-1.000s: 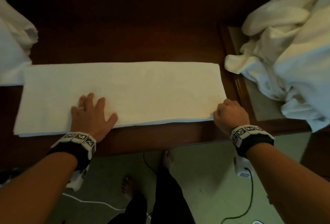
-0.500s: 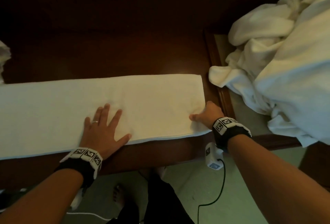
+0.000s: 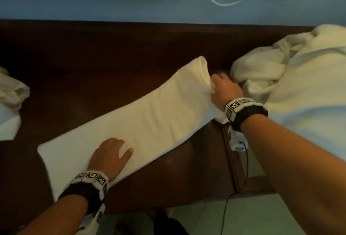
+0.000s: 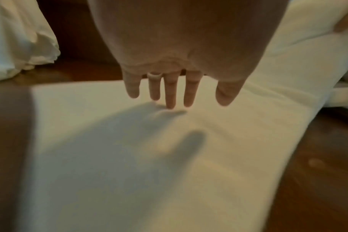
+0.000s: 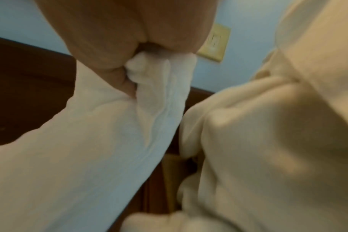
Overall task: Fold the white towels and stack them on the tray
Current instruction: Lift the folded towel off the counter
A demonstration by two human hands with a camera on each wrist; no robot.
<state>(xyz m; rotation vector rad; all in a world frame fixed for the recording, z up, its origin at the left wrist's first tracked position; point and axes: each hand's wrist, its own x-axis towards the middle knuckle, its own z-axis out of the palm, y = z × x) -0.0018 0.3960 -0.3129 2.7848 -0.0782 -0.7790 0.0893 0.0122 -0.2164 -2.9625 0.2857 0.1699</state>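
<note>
The folded white towel (image 3: 142, 120) lay across the dark wooden bench (image 3: 93, 70). The left hand (image 3: 109, 157) pressed it flat with fingers spread, while the right hand (image 3: 225, 89) gripped its raised right end beside the unfolded towel pile (image 3: 299, 85).

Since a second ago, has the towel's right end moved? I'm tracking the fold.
Yes. The right hand grips the towel's right end and has lifted it off the dark wooden table, toward the wall; the left hand presses the other half flat.

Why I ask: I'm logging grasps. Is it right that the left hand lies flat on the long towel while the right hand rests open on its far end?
Not quite. The left hand does lie flat on the long towel, but the right hand grips its bunched end, as the right wrist view shows.
</note>
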